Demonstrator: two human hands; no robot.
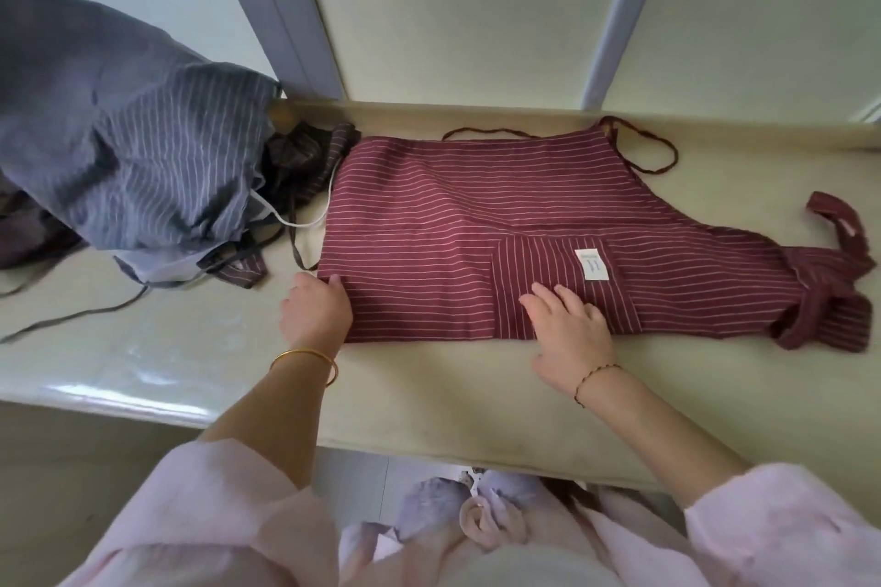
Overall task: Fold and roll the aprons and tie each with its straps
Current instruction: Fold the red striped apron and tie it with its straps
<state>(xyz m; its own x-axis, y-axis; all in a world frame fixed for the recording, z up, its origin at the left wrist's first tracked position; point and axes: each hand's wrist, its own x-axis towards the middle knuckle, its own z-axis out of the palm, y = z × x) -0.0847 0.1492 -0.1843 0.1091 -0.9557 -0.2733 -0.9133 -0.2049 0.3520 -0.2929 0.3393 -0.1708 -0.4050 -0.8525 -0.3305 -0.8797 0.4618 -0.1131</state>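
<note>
One wide-angle camera is riding on the person's head, looking forward and steeply down from close above the desk point(429, 396); it is centring on the maroon apron point(429, 215), taking in the pink sleeves point(214, 515) at the bottom edge and the wall point(453, 14) at the top.

Soft, even daylight is coming in from the pale glowing wall panels point(476, 14) at the back, so my left hand point(314, 315) and right hand point(569, 329) are throwing only faint shadows onto the glossy cream countertop point(429, 396), whose near left edge is flashing white glare. The thin stripes of the dark red striped cloth apron point(453, 215) are showing sharp in the middle. The wide lens is splaying the grey-blue upright frame posts point(281, 14) outward, and my pale pink sleeves point(214, 515) are blurring at the bottom.
</note>
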